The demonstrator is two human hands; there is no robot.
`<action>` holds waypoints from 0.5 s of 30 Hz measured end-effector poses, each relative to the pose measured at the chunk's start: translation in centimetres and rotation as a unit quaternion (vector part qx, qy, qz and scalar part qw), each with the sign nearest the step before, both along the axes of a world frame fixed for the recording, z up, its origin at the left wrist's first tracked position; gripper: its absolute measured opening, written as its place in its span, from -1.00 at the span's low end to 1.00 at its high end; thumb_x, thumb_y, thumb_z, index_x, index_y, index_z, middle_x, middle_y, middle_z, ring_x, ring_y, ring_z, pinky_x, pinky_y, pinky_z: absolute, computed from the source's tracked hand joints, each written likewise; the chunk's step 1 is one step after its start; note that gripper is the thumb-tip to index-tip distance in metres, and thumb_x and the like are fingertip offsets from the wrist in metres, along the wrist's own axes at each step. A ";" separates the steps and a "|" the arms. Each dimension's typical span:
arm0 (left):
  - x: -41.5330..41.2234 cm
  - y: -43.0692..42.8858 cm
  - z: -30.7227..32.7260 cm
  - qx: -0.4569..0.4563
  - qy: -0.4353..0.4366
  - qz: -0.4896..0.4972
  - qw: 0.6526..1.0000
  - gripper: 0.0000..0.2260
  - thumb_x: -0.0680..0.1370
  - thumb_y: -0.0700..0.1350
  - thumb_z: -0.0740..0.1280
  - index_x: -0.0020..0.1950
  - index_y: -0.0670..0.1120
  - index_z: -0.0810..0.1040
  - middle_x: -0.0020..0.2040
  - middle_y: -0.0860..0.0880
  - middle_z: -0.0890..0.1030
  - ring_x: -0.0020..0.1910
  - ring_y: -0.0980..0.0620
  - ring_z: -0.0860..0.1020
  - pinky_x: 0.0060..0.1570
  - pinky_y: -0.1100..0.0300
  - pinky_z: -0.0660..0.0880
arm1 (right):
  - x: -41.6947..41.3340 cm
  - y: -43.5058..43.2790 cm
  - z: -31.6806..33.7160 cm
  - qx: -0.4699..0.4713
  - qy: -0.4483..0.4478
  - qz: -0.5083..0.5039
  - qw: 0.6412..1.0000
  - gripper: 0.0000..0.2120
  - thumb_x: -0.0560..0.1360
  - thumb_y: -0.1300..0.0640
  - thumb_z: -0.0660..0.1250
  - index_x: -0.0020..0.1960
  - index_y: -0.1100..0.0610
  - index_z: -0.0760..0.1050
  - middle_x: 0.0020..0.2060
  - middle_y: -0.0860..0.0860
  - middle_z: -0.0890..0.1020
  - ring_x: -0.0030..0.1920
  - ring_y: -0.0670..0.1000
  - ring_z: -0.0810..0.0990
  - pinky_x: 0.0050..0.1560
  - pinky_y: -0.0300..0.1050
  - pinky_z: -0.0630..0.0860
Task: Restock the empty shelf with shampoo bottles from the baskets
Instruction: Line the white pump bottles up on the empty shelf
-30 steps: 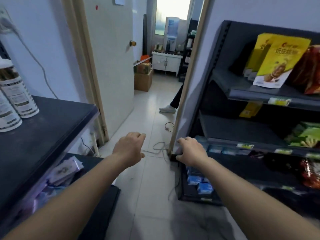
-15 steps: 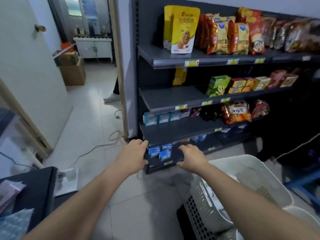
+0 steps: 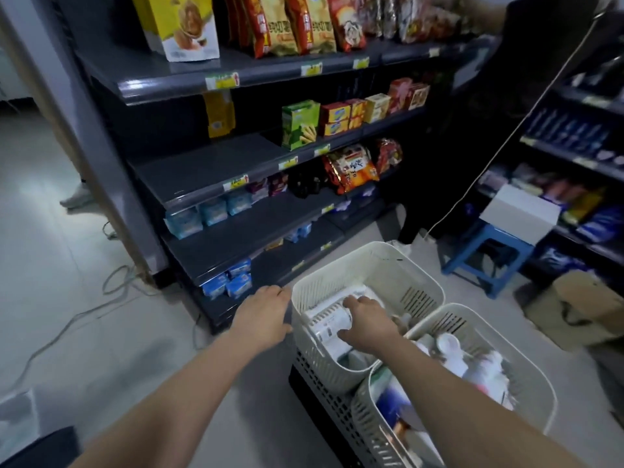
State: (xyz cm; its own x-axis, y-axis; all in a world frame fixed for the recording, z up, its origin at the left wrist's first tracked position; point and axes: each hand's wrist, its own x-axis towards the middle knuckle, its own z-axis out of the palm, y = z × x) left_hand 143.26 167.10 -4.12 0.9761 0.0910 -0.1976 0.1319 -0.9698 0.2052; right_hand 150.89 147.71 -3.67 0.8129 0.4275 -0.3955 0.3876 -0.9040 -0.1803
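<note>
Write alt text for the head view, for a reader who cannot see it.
A person's right hand grips a white bottle lying in a white basket, while the left hand hovers beside its rim. A second basket sits beside it, and dark shelves of snacks stand behind.

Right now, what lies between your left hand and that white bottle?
Only the cream basket's wall, in the head view: left hand outside it, white bottle inside.
</note>
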 end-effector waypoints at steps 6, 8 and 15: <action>5.5 -4.1 -2.6 -0.013 0.036 -0.027 0.999 -0.56 0.51 -0.05 0.34 0.35 -0.11 0.38 0.26 -0.10 0.47 0.28 -0.11 0.41 0.22 0.02 0.43 | 3.5 -4.1 -3.3 -0.016 0.033 -0.032 0.999 -0.42 0.49 -0.08 0.36 0.45 0.04 0.32 0.30 0.11 0.48 0.30 0.16 0.45 0.23 -0.02 0.43; 7.0 -5.1 -3.5 -0.023 0.050 -0.030 0.998 -0.59 0.49 -0.06 0.36 0.31 -0.09 0.40 0.22 -0.09 0.48 0.25 -0.10 0.44 0.18 0.01 0.46 | 4.6 -5.0 -4.3 -0.014 0.045 -0.042 0.998 -0.40 0.48 -0.08 0.37 0.46 0.03 0.30 0.30 0.12 0.48 0.29 0.17 0.46 0.25 -0.01 0.45; 11.2 -6.7 -6.8 -0.022 0.119 -0.047 0.992 -0.57 0.50 -0.02 0.37 0.32 -0.08 0.40 0.19 -0.08 0.50 0.18 -0.07 0.48 0.11 0.07 0.45 | 7.7 -6.4 -8.5 -0.016 0.101 -0.092 0.991 -0.46 0.48 -0.04 0.36 0.40 0.12 0.36 0.28 0.16 0.49 0.29 0.18 0.46 0.26 0.00 0.45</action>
